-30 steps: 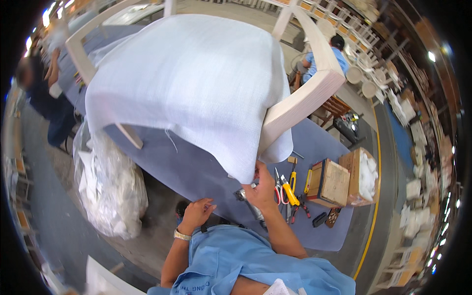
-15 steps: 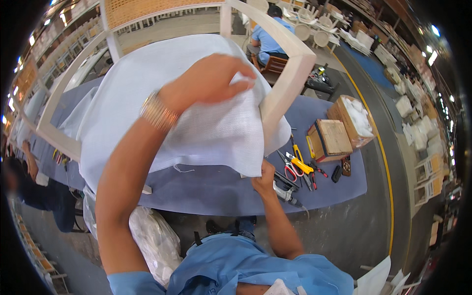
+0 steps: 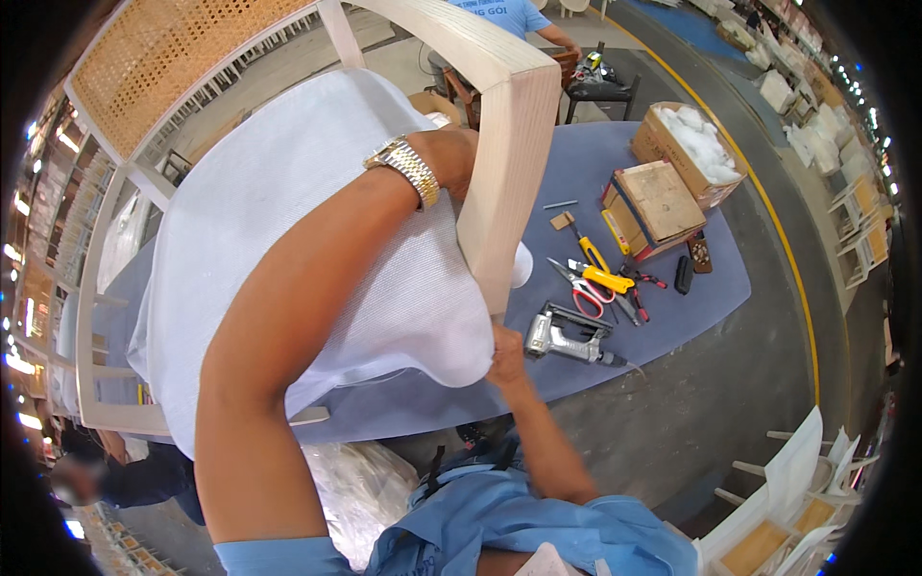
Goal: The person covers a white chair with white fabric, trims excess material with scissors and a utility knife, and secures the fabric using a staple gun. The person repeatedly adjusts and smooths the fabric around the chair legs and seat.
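Dark lettering is borne on a blue shirt [image 3: 517,19].
Capital letters are printed across the co-worker's back, partly cut off by the upper edge; no other wording can be clearly read.

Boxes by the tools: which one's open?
The farther cardboard box: white stuff shows in its open top. The nearer box, closer to the scissors, has its top covered.

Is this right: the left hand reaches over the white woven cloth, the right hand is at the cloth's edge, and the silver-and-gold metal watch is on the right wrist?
Not quite: the head view shows the silver-and-gold metal watch on the left wrist. The left hand does reach over the white woven cloth, with the right hand at its edge.
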Demonstrator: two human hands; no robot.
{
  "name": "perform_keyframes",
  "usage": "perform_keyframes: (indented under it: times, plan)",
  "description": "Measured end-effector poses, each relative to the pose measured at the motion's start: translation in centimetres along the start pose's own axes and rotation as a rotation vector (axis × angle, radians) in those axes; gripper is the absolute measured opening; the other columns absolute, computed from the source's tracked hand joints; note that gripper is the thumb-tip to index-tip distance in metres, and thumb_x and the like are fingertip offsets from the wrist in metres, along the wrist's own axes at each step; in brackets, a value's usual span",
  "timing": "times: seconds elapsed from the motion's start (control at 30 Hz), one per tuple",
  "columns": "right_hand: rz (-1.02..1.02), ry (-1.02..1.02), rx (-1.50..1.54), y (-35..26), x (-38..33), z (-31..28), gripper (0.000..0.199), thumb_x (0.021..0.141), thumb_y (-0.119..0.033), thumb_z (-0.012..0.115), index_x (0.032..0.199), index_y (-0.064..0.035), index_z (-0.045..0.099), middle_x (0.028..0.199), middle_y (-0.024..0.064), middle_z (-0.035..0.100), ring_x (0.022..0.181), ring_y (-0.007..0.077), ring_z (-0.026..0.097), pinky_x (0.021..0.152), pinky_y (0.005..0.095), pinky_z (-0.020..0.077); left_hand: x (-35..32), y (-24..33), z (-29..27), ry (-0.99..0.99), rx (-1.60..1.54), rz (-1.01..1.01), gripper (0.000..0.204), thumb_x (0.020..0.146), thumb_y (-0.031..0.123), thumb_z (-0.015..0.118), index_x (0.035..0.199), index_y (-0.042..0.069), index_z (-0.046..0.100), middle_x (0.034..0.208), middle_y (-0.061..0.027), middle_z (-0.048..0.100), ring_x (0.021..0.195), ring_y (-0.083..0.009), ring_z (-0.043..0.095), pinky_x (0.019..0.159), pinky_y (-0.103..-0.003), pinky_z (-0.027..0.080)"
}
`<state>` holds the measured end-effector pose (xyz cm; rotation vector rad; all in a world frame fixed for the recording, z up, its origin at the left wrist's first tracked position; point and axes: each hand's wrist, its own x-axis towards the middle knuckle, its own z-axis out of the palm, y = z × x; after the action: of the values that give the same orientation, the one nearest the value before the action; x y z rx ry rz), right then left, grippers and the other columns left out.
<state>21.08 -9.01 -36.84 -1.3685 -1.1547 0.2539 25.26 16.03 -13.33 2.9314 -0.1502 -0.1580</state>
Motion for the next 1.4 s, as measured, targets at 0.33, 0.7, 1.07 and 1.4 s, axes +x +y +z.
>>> perform_keyframes:
  times: [0.33,0.7,1.07,1.4]
  plan:
    - [-0.031,-0.215,-0.058,-0.3,0.9,-6.4,0.032,0.068,0.003,0.059,0.098,-0.0026,0.066,0.088,0.0154,0.067,0.082,0.0386,0.067,0.069,0.0437,0.0538,0.2,3.9,-2.4,-0.234,-0.190,-0.265,0.034,0.076,0.038,0.083,0.068,0.007,0.073,0.061,-0.0007,0.066,0.062,-0.0136,0.065,0.062,-0.029,0.050]
    - [-0.213,-0.670,0.194,2.8,5.4,-7.8,0.033,0.065,-0.005,0.070,0.098,-0.0058,0.065,0.092,0.0094,0.067,0.086,0.0328,0.066,0.071,0.0411,0.0525,0.2,7.0,-4.7,0.226,-0.360,-0.656,0.044,0.092,0.041,0.069,0.114,0.003,0.073,0.107,-0.0135,0.073,0.099,-0.0205,0.066,0.088,-0.034,0.050]
    - [0.025,-0.893,0.667,6.3,15.2,-12.7,0.044,0.075,-0.035,0.080,0.105,-0.0047,0.070,0.089,0.0106,0.067,0.075,0.0253,0.066,0.064,0.0354,0.0509,-9.9,18.3,2.7,0.980,0.319,-1.358,0.059,0.102,0.045,0.049,0.136,-0.003,0.055,0.141,-0.0213,0.054,0.135,-0.0331,0.048,0.116,-0.045,0.033]
    - [-0.125,-0.817,0.782,5.0,16.6,-7.7,0.044,0.074,-0.028,0.082,0.109,-0.0030,0.070,0.098,0.0111,0.069,0.089,0.0340,0.068,0.077,0.0421,0.0542,-1.0,23.6,10.3,0.937,0.450,-1.749,0.087,0.094,0.068,0.043,0.152,0.003,0.036,0.159,-0.0277,0.024,0.147,-0.0415,0.026,0.117,-0.057,0.021]
